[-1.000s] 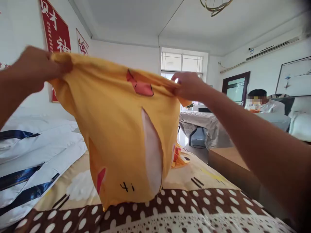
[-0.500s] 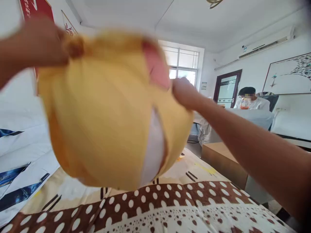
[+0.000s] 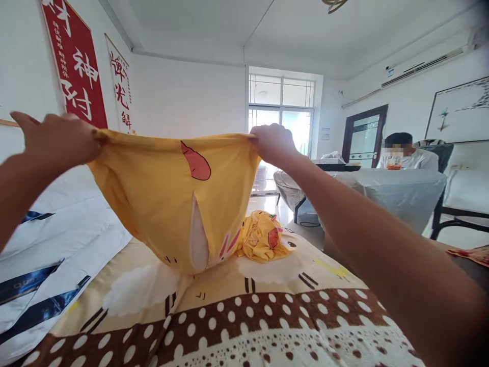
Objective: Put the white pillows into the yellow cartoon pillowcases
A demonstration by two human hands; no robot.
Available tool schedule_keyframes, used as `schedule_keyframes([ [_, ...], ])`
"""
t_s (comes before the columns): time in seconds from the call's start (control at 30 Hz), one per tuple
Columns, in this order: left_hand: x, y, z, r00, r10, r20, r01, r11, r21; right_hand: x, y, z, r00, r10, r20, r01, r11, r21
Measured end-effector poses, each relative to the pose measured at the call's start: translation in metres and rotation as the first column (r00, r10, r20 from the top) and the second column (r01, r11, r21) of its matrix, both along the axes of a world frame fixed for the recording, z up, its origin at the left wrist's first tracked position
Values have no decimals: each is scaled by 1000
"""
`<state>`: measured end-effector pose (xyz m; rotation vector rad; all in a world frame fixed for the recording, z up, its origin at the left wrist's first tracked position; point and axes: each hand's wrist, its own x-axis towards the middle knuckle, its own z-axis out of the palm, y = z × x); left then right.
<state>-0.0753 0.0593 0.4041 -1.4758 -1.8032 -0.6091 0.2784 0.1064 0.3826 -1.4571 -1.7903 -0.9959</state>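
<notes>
A yellow printed cloth (image 3: 160, 188) hangs stretched between my two hands, its top edge pulled nearly straight. It carries a pink-red shape, a pale pointed shape and small pink marks; whether it is a pillowcase or a sheet I cannot tell. My left hand (image 3: 63, 136) is closed on its upper left corner, thumb sticking out. The upper right corner is gripped by my right hand (image 3: 275, 143). Its lower edge sags to the patterned bedspread (image 3: 244, 311). Just beyond on the right lies a crumpled yellow cloth (image 3: 263, 239) with a similar print.
White packed bedding (image 3: 69, 239) with dark blue labels is stacked at the left. Further back on the right, a person (image 3: 414, 158) sits behind a plastic-covered table (image 3: 382, 186). A dark chair frame (image 3: 454, 219) stands at the far right.
The yellow cloth, raised and billowing before, now hangs lower and flatter. My left hand has come down and the right has shifted slightly left. The crumpled cloth behind has come into view.
</notes>
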Motion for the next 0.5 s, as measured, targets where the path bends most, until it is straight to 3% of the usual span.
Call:
schedule_keyframes([
  [0.07, 5, 0, -12, 999, 36, -38, -36, 999, -9, -8, -3, 5, 998, 16, -61, -13, 999, 48],
  [0.13, 21, -2, -16, 995, -81, -59, 85, 994, 67, -22, -9, 12, 990, 95, -104, -91, 995, 49],
  [0.17, 33, -4, -15, 977, -202, -74, 210, 972, 110, -31, -12, 15, 982, 144, -120, -139, 989, 50],
  [0.2, 48, -6, -13, 935, -346, -82, 354, 927, 124, -42, -16, 17, 972, 192, -136, -187, 981, 54],
  [0.27, 80, -11, -11, 763, -644, -55, 646, 763, 38, -66, -22, 19, 943, 285, -169, -279, 958, 63],
  [0.3, 94, -13, -12, 687, -727, -20, 726, 687, -37, -78, -25, 19, 925, 331, -185, -324, 944, 68],
  [0.33, 105, -14, -13, 651, -759, 23, 757, 647, -91, -90, -29, 20, 904, 376, -202, -368, 927, 76],
  [0.37, 113, -15, -16, 665, -745, 58, 746, 658, -102, -99, -33, 20, 880, 421, -220, -411, 907, 88],
  [0.43, 118, -14, -22, 757, -647, 95, 650, 760, -4, -111, -42, 21, 819, 521, -239, -512, 852, 104],
  [0.5, 111, -13, -28, 820, -565, 96, 554, 824, 117, -111, -46, 20, 719, 648, -250, -658, 751, 52],
])
